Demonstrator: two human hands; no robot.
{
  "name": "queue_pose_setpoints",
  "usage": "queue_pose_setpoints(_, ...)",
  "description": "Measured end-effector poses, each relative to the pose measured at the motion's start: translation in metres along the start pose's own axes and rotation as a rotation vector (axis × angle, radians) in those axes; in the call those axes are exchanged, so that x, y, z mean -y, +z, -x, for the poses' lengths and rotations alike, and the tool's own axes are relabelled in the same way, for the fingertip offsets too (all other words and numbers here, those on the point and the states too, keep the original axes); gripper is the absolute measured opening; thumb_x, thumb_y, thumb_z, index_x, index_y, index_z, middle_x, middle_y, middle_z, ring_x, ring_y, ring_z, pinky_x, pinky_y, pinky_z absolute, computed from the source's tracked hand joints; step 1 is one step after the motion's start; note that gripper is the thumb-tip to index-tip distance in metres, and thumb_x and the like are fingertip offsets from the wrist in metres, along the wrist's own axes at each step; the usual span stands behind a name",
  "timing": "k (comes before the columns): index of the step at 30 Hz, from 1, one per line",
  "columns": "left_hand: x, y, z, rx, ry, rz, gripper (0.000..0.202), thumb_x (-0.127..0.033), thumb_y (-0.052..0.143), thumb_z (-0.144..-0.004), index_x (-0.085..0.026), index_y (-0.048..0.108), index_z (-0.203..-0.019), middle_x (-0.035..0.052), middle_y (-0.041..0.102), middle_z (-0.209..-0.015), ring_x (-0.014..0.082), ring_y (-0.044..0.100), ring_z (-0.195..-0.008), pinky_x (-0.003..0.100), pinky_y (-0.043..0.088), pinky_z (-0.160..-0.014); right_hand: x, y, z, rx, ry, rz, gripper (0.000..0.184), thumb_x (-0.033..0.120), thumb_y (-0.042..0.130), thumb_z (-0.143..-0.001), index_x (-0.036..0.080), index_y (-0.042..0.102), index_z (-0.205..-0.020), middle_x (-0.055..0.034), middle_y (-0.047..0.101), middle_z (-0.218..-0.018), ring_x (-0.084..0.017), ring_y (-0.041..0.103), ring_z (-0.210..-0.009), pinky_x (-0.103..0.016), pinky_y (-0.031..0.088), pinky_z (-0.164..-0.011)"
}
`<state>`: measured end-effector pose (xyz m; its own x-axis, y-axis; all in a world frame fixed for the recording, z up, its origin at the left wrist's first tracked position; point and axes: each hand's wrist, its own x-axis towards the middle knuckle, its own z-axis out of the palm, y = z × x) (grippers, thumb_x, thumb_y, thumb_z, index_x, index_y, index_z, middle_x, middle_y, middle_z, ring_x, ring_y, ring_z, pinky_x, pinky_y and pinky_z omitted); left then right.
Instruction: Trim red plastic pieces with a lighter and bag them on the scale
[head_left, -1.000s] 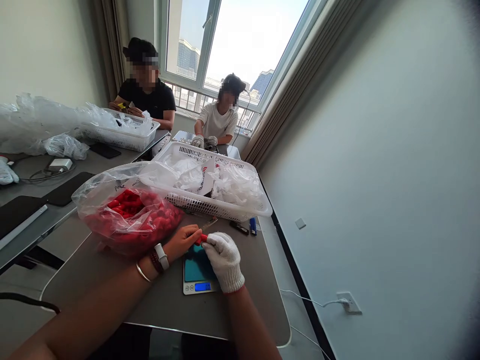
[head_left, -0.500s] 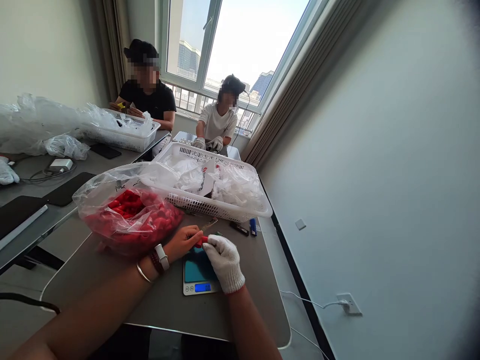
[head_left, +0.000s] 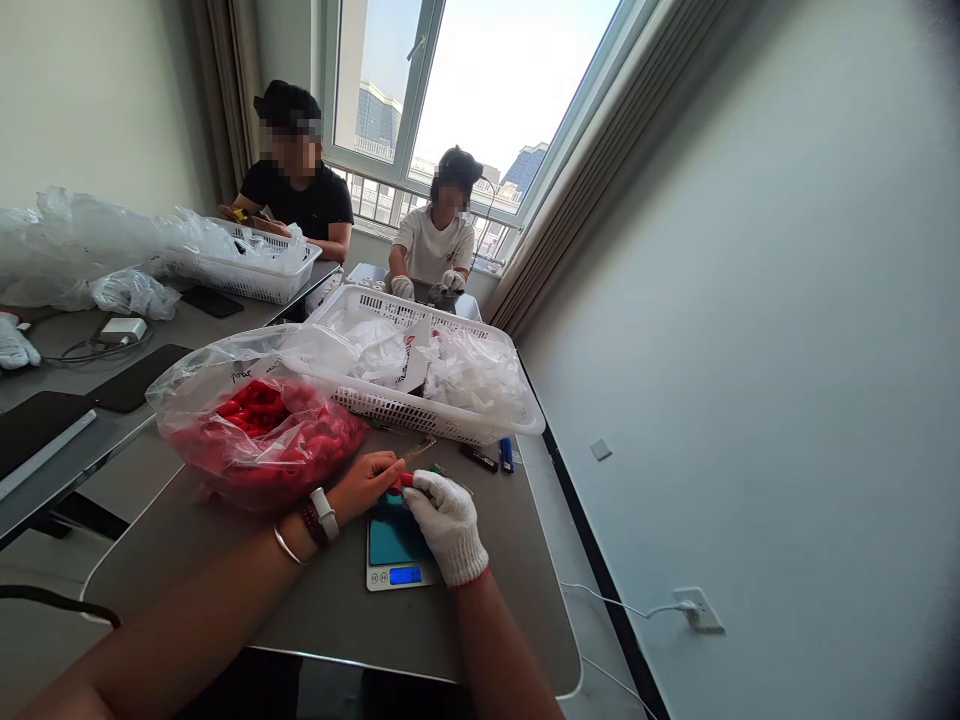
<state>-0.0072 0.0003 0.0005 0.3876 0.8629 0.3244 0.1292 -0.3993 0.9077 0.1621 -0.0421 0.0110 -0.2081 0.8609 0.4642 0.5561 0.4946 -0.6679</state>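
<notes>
My bare left hand (head_left: pixel 367 482) and my right hand (head_left: pixel 448 524) in a white knit glove meet above a small digital scale (head_left: pixel 395 545) with a teal platform and a lit blue display. Both pinch a small red piece (head_left: pixel 405 480) between them. A thin metal tool (head_left: pixel 418 450) sticks out just beyond my fingers; which hand holds it I cannot tell. A clear plastic bag (head_left: pixel 255 425) full of red pieces lies left of my left hand.
A white basket (head_left: pixel 420 365) of clear bags stands behind the scale. Lighters (head_left: pixel 491 455) lie near the table's right edge. Two other people sit at the far tables by the window. Phones, a cable and another basket (head_left: pixel 240 265) lie on the left table.
My hands shifted slightly up and away from me with the red piece still pinched. The person in the white shirt moved their gloved hands.
</notes>
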Motion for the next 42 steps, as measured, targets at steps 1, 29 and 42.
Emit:
queue_pose_setpoints(1, 0.000, 0.000, 0.000, -0.002, -0.005, -0.001, 0.058, -0.058, 0.040, -0.093, -0.016, 0.050, -0.055, -0.0010, 0.047, -0.063, 0.0125, 0.046, -0.060, 0.026, 0.038, -0.060, -0.001, 0.000, 0.000, -0.016, -0.025, 0.031, 0.015, 0.030, 0.059, -0.086, 0.021, 0.072, -0.088, -0.0015, 0.070, -0.079, -0.015, 0.063, -0.071, -0.027, 0.049, -0.071)
queue_pose_setpoints(29, -0.010, 0.000, 0.003, -0.020, -0.052, -0.026, 0.030, -0.049, 0.058, -0.084, -0.022, 0.069, -0.093, 0.0014, 0.063, -0.081, 0.0171, 0.051, -0.068, 0.032, 0.040, -0.062, -0.004, 0.003, 0.004, -0.115, 0.202, -0.136, 0.021, 0.034, 0.052, -0.092, 0.019, 0.066, -0.090, -0.0005, 0.067, -0.071, -0.015, 0.061, -0.065, -0.026, 0.050, -0.065)
queue_pose_setpoints(42, -0.001, 0.002, 0.002, -0.070, 0.050, -0.129, 0.037, -0.048, 0.053, -0.089, -0.015, 0.067, -0.097, 0.0055, 0.065, -0.090, 0.0180, 0.056, -0.078, 0.029, 0.044, -0.071, -0.004, 0.004, 0.002, -0.091, 0.143, -0.186, 0.015, 0.032, 0.054, -0.091, 0.020, 0.063, -0.089, -0.0012, 0.067, -0.080, -0.013, 0.063, -0.069, -0.025, 0.051, -0.070)
